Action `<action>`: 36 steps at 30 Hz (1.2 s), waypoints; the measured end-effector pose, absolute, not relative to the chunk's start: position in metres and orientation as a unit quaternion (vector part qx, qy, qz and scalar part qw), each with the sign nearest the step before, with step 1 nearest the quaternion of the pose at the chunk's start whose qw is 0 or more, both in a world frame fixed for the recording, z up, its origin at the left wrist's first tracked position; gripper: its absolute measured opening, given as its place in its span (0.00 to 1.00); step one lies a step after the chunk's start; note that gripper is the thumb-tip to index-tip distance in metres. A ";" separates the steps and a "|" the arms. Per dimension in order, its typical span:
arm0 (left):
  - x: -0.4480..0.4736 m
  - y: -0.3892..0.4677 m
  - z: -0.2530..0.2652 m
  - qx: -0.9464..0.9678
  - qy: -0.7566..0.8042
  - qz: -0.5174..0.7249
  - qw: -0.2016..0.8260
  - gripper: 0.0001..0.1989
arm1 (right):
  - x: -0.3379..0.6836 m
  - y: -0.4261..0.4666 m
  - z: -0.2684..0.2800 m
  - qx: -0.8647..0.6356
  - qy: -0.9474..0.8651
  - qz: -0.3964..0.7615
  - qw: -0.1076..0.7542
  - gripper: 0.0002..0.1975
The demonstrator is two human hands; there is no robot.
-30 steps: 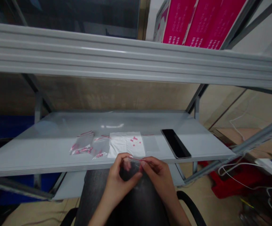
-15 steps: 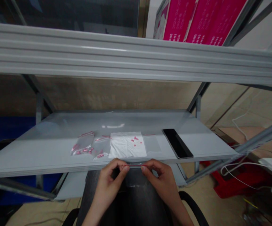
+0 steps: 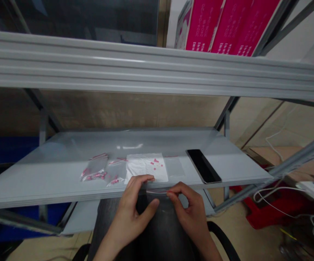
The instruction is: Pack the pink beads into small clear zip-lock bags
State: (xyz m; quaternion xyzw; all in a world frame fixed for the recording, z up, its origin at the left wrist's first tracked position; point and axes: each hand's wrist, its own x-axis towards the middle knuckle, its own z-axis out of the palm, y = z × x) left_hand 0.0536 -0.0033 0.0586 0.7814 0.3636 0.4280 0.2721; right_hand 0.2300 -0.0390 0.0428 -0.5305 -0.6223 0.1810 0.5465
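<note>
Between my hands, just in front of the shelf edge, is a clear zip bag [image 3: 160,201] with a red line along its top. My right hand [image 3: 188,208] pinches the bag's right top corner between thumb and fingers. Beside the left part of the bag, my left hand [image 3: 135,212] is open, thumb and fingers spread apart. On the shelf behind lies a white cloth or paper sheet [image 3: 140,166] with several small red pieces [image 3: 154,162] on its right half. Another flat clear zip bag [image 3: 175,166] lies right of the sheet.
Two clear bags holding red pieces, one larger [image 3: 95,168] and one smaller [image 3: 116,172], lie left of the sheet. A black phone [image 3: 203,166] lies to the right. Above runs a grey shelf beam [image 3: 146,69]; pink boxes [image 3: 227,27] stand over it.
My left hand has let go of the bag's left top corner and opened, its fingers now higher. My right hand keeps its pinch on the bag.
</note>
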 end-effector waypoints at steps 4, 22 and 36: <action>0.068 -0.003 0.066 0.832 0.326 0.393 0.216 0.06 | 0.231 -0.044 0.045 -0.524 -0.638 0.177 0.535 0.10; 0.067 0.000 0.060 0.810 0.335 0.453 0.165 0.07 | 0.236 -0.049 0.052 -0.496 -0.696 0.099 0.510 0.09; 0.053 0.026 0.042 0.770 0.386 0.468 0.198 0.10 | 0.257 -0.014 0.044 -0.575 -0.582 0.130 0.561 0.11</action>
